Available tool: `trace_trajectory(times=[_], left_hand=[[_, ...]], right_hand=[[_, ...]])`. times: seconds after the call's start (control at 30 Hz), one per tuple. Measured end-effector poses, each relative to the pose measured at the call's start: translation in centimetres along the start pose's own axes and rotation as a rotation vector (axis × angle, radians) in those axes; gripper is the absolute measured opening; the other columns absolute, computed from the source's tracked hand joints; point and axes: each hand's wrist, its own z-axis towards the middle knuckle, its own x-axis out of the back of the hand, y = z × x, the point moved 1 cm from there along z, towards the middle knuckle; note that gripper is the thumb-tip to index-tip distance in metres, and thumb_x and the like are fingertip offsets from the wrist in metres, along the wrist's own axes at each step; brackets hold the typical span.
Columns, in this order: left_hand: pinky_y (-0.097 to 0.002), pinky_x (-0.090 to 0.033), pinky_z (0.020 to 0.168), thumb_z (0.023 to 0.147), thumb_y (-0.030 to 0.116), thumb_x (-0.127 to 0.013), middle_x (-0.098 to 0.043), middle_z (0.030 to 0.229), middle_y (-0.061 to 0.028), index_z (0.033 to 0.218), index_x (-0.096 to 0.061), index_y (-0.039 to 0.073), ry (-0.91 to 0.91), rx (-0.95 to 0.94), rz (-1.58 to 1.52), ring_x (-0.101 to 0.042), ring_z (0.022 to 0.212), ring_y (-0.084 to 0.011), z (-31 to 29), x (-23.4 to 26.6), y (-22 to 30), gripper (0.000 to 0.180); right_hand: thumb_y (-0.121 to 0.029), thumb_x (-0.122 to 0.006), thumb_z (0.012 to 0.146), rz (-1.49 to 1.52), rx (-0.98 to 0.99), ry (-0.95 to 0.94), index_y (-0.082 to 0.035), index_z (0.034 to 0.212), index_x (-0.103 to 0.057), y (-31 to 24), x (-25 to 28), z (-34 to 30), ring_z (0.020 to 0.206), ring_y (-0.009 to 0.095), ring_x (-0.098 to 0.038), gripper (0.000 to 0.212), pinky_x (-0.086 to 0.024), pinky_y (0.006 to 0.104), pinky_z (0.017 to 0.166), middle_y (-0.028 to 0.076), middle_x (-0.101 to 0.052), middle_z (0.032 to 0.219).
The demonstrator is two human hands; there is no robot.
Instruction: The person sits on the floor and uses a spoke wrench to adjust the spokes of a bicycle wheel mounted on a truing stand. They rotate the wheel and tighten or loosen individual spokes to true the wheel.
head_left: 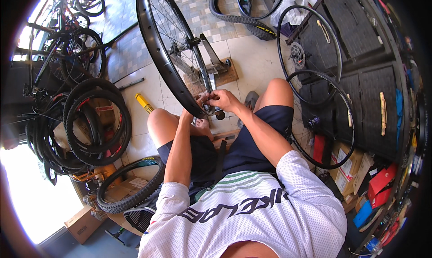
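A bicycle wheel with a wide black rim [155, 51] and thin spokes stands upright in a truing stand [211, 62] in front of me. My left hand [200, 99] is at the near, lower part of the rim, which partly covers it; its fingers are bent together among the spokes. From the right, my right hand [225, 100] meets it, with thumb and fingers pinched close to the left fingertips. Whatever lies between the fingers is too small to make out. A dark round knob [220, 115] sits just below the right hand.
The stand's wooden base [229, 73] rests on the tiled floor, with a yellow tool or box [144, 103] to its left. Tyres [96, 123] hang at left; another tyre [130, 186] lies nearer. Two wheels [321, 118] lean against dark cabinets [369, 96] at right. Bikes [76, 55] stand far left.
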Motion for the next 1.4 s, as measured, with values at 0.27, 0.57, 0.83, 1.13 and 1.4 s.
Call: trace_trajectory(times=[0.27,0.57,0.83,1.13,1.4], left_hand=[[-0.0326,-0.038,0.048,0.078,0.047,-0.078,-0.054,0.055,-0.0019,0.067,-0.060,0.003,0.104,-0.255,0.099,-0.049,0.053,-0.0096,-1.1,-1.6,1.4,0.049],[-0.0267,-0.034,0.049,0.079,0.051,-0.075,-0.055,0.062,0.0007,0.077,-0.065,0.003,0.256,-0.120,-0.178,-0.045,0.053,-0.0097,0.6,0.8,-1.5,0.049],[-0.0225,-0.034,0.052,0.079,0.037,-0.081,-0.058,0.068,0.0035,0.097,-0.066,0.003,0.049,-0.122,-0.151,-0.047,0.058,-0.0054,1.0,-0.7,-1.6,0.042],[-0.0239,-0.039,0.053,0.080,0.048,-0.077,-0.059,0.071,0.0004,0.099,-0.067,0.001,-0.134,-0.006,-0.033,-0.051,0.061,-0.0078,0.5,1.1,-0.8,0.052],[-0.0298,-0.036,0.049,0.079,0.048,-0.078,-0.055,0.061,-0.0006,0.068,-0.059,0.004,0.085,-0.223,0.297,-0.046,0.057,-0.0087,0.4,0.7,-0.6,0.049]], right_hand=[[-0.015,-0.068,0.086,0.022,-0.043,-0.017,0.006,0.101,-0.065,1.1,0.1,0.1,0.078,0.013,-0.065,0.026,-0.052,0.0283,0.071,0.010,-0.071,0.086],[-0.016,-0.069,0.086,0.298,-0.104,0.030,0.004,0.096,-0.067,0.2,0.2,0.4,0.076,0.012,-0.063,0.022,-0.051,0.0275,0.067,0.007,-0.070,0.084],[-0.020,-0.073,0.082,-0.062,-0.088,0.074,0.005,0.089,-0.066,2.3,0.6,0.7,0.070,0.013,-0.062,0.028,-0.049,0.0289,0.063,0.009,-0.069,0.078],[-0.020,-0.072,0.084,-0.062,0.005,0.042,0.002,0.093,-0.067,-0.4,-0.2,-0.3,0.073,0.012,-0.064,0.024,-0.050,0.0286,0.067,0.009,-0.070,0.080],[-0.019,-0.068,0.083,-0.107,-0.022,0.049,0.001,0.097,-0.068,-0.7,-0.3,-0.3,0.075,0.014,-0.065,0.024,-0.051,0.0288,0.068,0.011,-0.071,0.083]])
